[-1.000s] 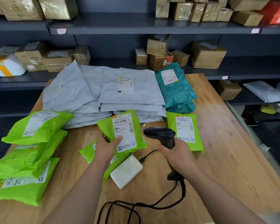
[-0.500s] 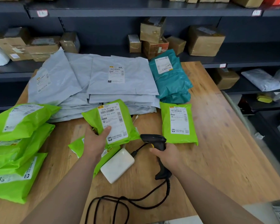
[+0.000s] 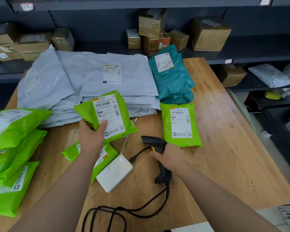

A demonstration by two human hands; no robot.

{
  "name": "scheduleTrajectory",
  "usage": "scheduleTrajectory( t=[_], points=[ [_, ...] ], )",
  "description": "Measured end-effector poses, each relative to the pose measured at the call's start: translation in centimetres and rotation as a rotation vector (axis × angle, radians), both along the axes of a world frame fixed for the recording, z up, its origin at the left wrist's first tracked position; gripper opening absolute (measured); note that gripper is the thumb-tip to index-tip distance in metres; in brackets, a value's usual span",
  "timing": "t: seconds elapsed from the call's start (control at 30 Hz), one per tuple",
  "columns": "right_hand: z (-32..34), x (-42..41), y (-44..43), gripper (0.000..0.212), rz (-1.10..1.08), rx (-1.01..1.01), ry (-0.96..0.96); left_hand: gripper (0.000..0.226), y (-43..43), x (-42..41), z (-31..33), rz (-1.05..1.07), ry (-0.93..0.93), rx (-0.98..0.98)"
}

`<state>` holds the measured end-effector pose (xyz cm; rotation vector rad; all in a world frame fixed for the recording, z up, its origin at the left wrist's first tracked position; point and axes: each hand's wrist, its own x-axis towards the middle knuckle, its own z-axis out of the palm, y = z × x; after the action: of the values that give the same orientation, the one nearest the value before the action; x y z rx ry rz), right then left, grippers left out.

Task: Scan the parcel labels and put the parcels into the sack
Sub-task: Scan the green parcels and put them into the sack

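The wooden table [image 3: 224, 148] is shown under a slightly shifted head view compared with 1 second ago, yet nothing on it is displaced. The stack of grey mailers [image 3: 90, 72], the teal parcels [image 3: 172, 81] behind it to the right and the pile of green parcels [image 3: 12, 148] at the left edge are all left as they lay.

The held green parcel [image 3: 110, 114] is kept lifted in front of the grey stack, label up. It is gripped at its lower left corner by the left hand [image 3: 90, 138], with the thumb pressed on the label. A 2nd green parcel [image 3: 180, 124] is left flat to the right, and a 3rd [image 3: 107, 153] lies under the left forearm, beside the white box [image 3: 115, 173].

The real change is seen in the barcode scanner [image 3: 153, 141]. Against 1 second ago it is brought down from label height to low over the tabletop (contact cannot be told), and its handle is still wrapped by the right hand [image 3: 171, 156].

The scan of this parcel is therefore judged finished, and bagging is judged next. No sack is in view.
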<state>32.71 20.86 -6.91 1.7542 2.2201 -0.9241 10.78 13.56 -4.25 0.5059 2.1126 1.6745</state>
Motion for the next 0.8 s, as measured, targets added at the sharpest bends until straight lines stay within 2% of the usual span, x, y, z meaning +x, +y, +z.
scheduleTrajectory(
  t=[0.23,0.37,0.53,0.67,0.8],
  points=[
    [2.0,3.6,4.5,0.056,-0.127,0.368,0.040,0.034,3.0,1.2,0.1,-0.059,-0.065,0.054],
    [0.6,5.2,7.7,0.079,-0.185,0.298,-0.013,0.034,4.9,2.8,-1.2,-0.148,-0.091,0.009],
    [-1.5,5.7,10.0,0.112,-0.230,0.073,0.006,0.050,6.6,4.0,-2.5,-0.195,-0.098,-0.093],
    [-1.9,5.7,10.7,0.115,-0.279,0.080,0.142,0.037,7.8,4.8,-2.8,-0.226,-0.038,-0.182],
    [-0.7,6.1,10.8,0.110,-0.294,0.144,0.272,0.037,8.2,4.8,-2.9,-0.262,-0.010,-0.198]
  ],
)
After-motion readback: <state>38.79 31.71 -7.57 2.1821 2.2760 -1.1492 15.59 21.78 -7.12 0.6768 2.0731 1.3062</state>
